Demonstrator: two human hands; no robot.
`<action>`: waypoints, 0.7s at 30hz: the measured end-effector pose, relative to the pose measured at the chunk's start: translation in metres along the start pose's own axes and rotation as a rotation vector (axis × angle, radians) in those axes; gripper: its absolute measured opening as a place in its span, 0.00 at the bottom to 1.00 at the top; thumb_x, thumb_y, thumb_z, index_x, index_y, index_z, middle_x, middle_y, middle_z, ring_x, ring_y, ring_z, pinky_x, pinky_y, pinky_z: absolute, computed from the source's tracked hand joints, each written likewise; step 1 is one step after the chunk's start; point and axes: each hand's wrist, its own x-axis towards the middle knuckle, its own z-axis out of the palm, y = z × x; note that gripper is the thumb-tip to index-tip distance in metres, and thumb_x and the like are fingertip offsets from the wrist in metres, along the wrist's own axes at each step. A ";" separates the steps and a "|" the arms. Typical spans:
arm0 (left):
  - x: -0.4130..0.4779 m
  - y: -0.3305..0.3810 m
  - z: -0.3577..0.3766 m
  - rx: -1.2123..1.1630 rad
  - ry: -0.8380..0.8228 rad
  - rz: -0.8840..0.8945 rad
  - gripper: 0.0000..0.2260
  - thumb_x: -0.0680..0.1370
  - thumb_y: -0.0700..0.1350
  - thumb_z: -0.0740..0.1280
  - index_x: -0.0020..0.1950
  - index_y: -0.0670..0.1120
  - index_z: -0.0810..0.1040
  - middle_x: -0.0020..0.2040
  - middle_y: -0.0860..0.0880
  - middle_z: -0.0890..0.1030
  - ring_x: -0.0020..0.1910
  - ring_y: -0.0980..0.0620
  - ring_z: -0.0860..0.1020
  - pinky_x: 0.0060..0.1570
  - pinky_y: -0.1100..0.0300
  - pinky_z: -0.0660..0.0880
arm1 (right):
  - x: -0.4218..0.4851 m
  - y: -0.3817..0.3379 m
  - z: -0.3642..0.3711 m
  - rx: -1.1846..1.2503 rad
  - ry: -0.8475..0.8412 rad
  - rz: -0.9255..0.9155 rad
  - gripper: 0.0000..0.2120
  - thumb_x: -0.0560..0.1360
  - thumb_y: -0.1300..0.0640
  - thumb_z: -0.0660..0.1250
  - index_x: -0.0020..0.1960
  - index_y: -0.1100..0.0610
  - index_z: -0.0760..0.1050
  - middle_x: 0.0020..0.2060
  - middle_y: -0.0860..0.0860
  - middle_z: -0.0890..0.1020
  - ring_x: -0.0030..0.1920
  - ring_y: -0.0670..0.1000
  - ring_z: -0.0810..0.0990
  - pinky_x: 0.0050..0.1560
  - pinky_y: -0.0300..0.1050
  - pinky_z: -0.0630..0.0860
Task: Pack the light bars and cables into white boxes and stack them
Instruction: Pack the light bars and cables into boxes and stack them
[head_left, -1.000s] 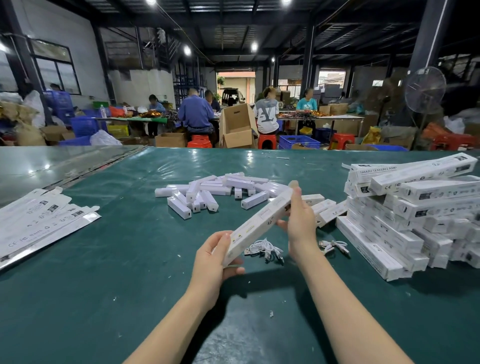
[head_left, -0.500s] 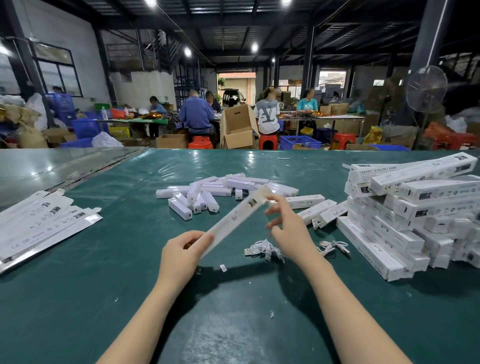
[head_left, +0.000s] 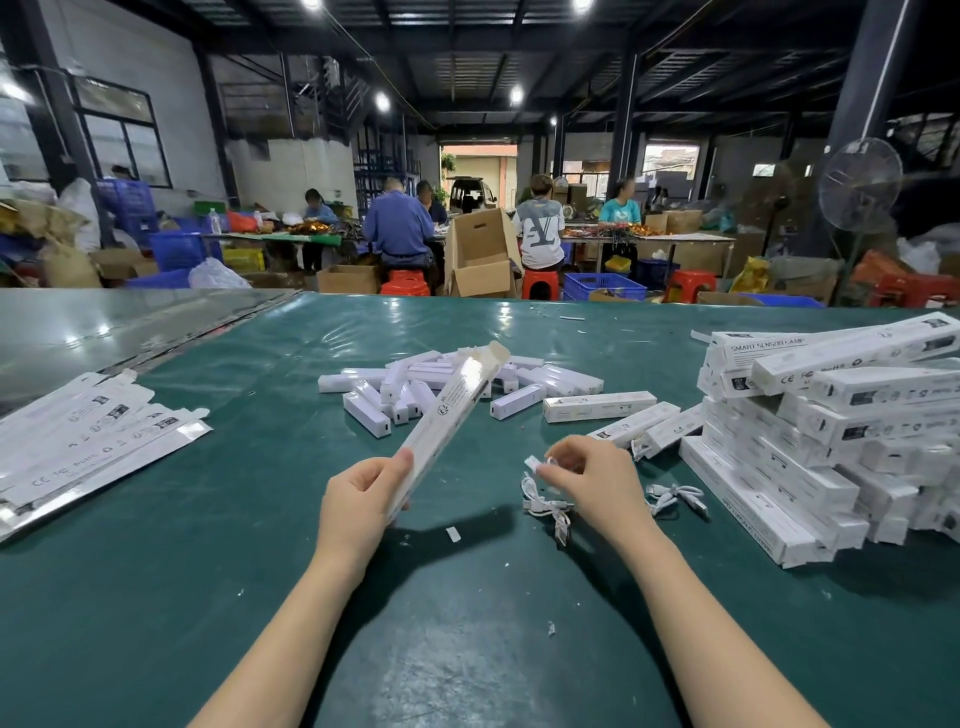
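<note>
I am gripping the near end of a white box (head_left: 452, 410) in my left hand (head_left: 358, 499), thumb on one face and fingers curled round the other. The box's long axis is running from near-left up to far-right, tilted off the desk (head_left: 208, 571), and its open flap is pointing at the far end, above the loose light bars (head_left: 415, 387) heaped in the middle.

My right hand (head_left: 592, 478) is sitting just right of the box's near end, and its fingertips are pinching what looks like the plug end of a cable (head_left: 543, 501). The rest of that coil is trailing on the desk just below the hand. The box mouth is lying up and to the far left of this hand, so I am judging that the cable has to travel that way to go in.

I cannot tell whether the box is already carrying a light bar, since its inside is hidden.

A second cable (head_left: 675, 496) is lying near the stack of packed boxes (head_left: 810, 431) on the right, and flat box blanks (head_left: 88, 436) are lying at the far left.
</note>
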 end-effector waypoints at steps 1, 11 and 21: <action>-0.001 0.000 0.000 -0.003 -0.008 0.001 0.14 0.77 0.48 0.67 0.32 0.46 0.79 0.24 0.53 0.76 0.26 0.55 0.73 0.30 0.61 0.68 | 0.001 -0.001 -0.001 0.100 0.040 0.029 0.04 0.71 0.61 0.70 0.46 0.57 0.80 0.36 0.50 0.81 0.39 0.48 0.78 0.45 0.43 0.73; -0.006 0.003 0.008 -0.066 -0.164 -0.038 0.13 0.71 0.53 0.71 0.36 0.43 0.79 0.25 0.50 0.75 0.25 0.52 0.71 0.25 0.65 0.69 | 0.002 -0.011 -0.006 0.640 -0.020 0.250 0.08 0.76 0.70 0.58 0.44 0.58 0.69 0.37 0.55 0.74 0.20 0.47 0.77 0.16 0.34 0.66; -0.023 0.012 0.043 -0.753 -0.436 -0.413 0.18 0.80 0.53 0.55 0.52 0.41 0.78 0.45 0.42 0.84 0.43 0.49 0.84 0.39 0.58 0.81 | -0.005 -0.038 0.023 0.317 -0.177 0.032 0.11 0.74 0.69 0.62 0.53 0.64 0.79 0.39 0.53 0.81 0.33 0.50 0.78 0.42 0.46 0.81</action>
